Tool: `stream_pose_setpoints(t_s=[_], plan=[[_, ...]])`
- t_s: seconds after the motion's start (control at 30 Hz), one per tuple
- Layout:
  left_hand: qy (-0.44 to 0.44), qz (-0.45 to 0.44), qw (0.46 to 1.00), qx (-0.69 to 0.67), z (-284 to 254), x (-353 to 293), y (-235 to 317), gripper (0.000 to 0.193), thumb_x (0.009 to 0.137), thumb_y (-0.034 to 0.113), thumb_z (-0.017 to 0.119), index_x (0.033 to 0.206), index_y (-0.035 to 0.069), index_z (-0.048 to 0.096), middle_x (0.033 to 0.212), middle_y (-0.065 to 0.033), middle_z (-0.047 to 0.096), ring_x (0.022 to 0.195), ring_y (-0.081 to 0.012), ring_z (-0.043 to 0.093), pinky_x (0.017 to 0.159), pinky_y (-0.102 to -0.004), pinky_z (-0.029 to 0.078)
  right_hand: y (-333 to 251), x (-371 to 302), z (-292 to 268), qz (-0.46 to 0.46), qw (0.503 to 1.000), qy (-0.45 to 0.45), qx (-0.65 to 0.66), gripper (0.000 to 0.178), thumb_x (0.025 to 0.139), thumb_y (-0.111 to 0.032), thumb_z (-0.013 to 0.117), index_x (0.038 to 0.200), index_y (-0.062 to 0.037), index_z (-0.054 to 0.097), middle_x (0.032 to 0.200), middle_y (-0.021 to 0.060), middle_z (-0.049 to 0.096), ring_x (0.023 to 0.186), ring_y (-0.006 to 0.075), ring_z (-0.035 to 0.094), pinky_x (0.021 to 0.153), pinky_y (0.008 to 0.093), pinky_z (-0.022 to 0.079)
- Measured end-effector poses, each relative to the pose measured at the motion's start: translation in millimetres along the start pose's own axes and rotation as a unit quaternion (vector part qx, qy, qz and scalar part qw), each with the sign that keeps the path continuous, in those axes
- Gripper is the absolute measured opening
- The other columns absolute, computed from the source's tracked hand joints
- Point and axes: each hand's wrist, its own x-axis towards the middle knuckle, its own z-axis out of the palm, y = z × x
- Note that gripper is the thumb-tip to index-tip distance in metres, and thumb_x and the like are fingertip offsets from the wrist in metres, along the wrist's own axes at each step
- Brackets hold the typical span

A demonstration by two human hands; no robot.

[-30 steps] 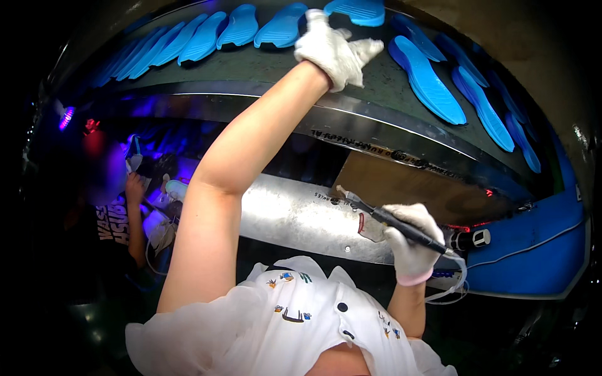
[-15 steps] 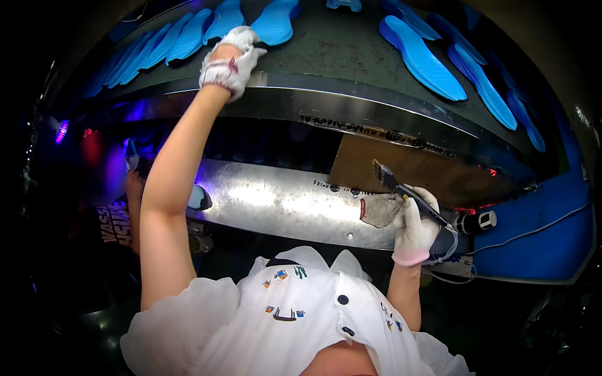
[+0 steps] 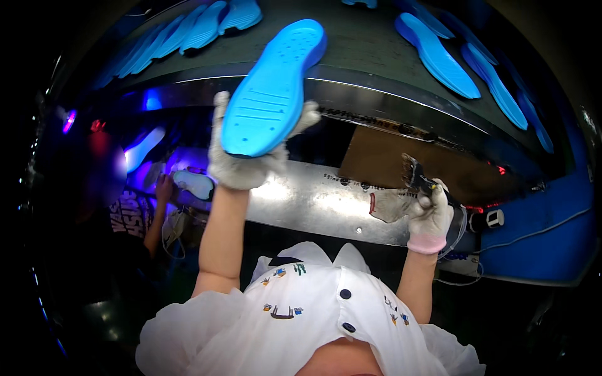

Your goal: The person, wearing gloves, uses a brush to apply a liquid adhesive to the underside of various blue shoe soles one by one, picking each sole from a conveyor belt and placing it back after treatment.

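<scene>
My left hand (image 3: 241,170), in a whitish work glove, carries a bright blue shoe sole (image 3: 276,91) from beneath. Its heel end lies over the palm, and fingers show along both sides. The sole's grooved, dotted face is turned up, in front of the metal belt edge. In my gloved right hand (image 3: 433,216) is a dark-handled brush (image 3: 415,177), bristles pointing up and away. A thin pale tube runs down beside that wrist. Next to the right hand lies a loose grey glove (image 3: 393,204) with a red cuff edge.
Several blue soles (image 3: 204,28) line the dark belt (image 3: 357,47) at far left; others (image 3: 439,59) lie at right. Below are a metal shelf (image 3: 313,200), brown board (image 3: 389,156) and blue panel (image 3: 533,219). At left, a co-worker's arm (image 3: 157,216) is near a pale sole (image 3: 194,184).
My left hand has lifted a blue sole off the belt and brought it closer, toward the middle. My right hand has tilted the brush more upright, still gripping it.
</scene>
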Motion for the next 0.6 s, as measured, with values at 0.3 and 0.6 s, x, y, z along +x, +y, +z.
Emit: stream_pose_setpoints(t_s=[0.3, 0.6], plan=[[-0.098, 0.02, 0.994, 0.032, -10.1, 15.1, -74.1, 0.114, 0.077, 0.092, 0.04, 0.141, -0.003, 0.042, 0.117, -0.0246, 0.062, 0.096, -0.0336, 0.069, 0.087, -0.0476, 0.06, -7.7, 12.0, 62.0, -0.04, 0.982, -0.102, -0.155, 0.012, 0.091, -0.009, 0.065, 0.1, -0.0014, 0.066, 0.077, 0.0033, 0.064, 0.055, 0.005, 0.053, 0.046, 0.0195, 0.041], [0.001, 0.037, 0.999, -0.001, -8.9, -12.7, -101.6, 0.119, 0.071, 0.095, 0.039, 0.144, 0.001, 0.041, 0.122, -0.0255, 0.062, 0.106, -0.037, 0.067, 0.093, -0.0499, 0.058, 3.6, -50.6, 118.7, -0.438, 0.662, -0.311, -0.523, 0.023, 0.073, -0.001, 0.082, 0.093, -0.0042, 0.071, 0.082, 0.0129, 0.07, 0.072, 0.0241, 0.071, 0.067, 0.032, 0.057]])
